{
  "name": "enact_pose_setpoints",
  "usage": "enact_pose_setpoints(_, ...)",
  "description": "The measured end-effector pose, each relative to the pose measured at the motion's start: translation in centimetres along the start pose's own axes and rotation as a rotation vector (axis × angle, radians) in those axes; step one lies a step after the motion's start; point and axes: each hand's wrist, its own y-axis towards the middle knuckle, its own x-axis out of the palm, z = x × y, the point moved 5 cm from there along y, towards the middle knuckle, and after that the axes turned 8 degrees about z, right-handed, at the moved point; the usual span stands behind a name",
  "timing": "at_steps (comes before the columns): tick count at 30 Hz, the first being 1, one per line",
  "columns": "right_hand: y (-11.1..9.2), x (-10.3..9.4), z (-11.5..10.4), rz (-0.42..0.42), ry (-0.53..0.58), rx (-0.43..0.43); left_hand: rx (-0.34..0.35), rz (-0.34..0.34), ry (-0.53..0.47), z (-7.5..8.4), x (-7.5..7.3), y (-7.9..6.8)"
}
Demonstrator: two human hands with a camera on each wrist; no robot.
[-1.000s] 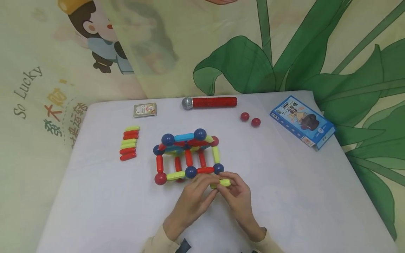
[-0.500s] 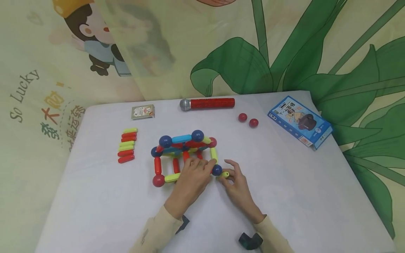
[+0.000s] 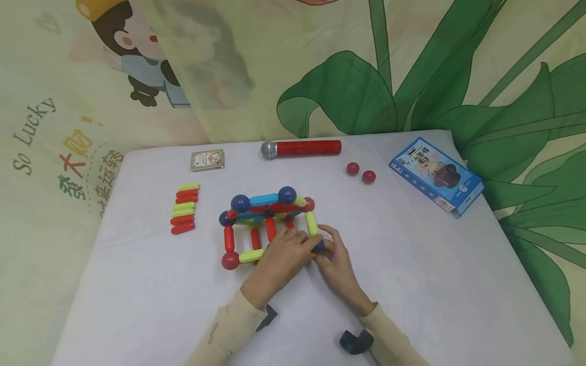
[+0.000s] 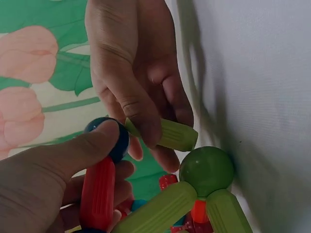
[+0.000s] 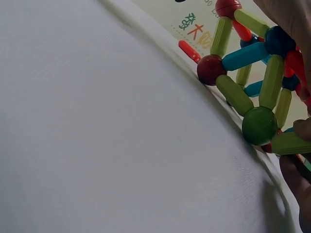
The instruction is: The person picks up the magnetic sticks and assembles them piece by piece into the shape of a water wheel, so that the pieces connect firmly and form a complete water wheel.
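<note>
A frame of magnetic rods and balls (image 3: 251, 255) stands on the table, built from red, blue and yellow-green pieces. My left hand (image 3: 284, 256) holds its near right corner. In the left wrist view, the thumb presses the blue ball (image 4: 121, 141) and the fingers lie behind the red rod (image 4: 97, 194). My right hand (image 3: 338, 269) pinches a yellow-green rod (image 4: 176, 135) between thumb and fingers. One end of this rod is at the blue ball; the other is close to a green ball (image 4: 206, 171) low on the frame. The hands hide much of that corner in the head view.
Several loose red and yellow-green rods (image 3: 183, 219) lie in a column at left. Behind the frame are a card box (image 3: 207, 160), a red microphone (image 3: 302, 148) and two red balls (image 3: 368, 177). A blue box (image 3: 437, 175) lies at the back right.
My left hand has gone from the yellow-green rod to the frame's near right corner. My right hand has brought that rod up against the corner's blue ball.
</note>
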Motion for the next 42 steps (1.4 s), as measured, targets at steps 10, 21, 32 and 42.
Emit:
enact_pose_setpoints(10,0.1,0.5,-3.1,-0.046,0.063,-0.010,-0.039,-0.004,-0.143,-0.6,-0.4,0.0)
enact_pose_setpoints(21,0.9,1.7,0.0,-0.031,0.155,-0.012,-0.057,0.023,-0.171,-1.0,-0.8,0.1)
enact_pose_setpoints(32,1.1,1.8,0.1,-0.123,0.003,-0.040,-0.297,0.433,-0.365,-7.1,-6.5,-6.3)
enact_pose_setpoints(42,1.1,1.9,0.3,-0.097,-0.079,-0.027,-0.877,0.280,-0.170,-19.7,-4.1,-14.3)
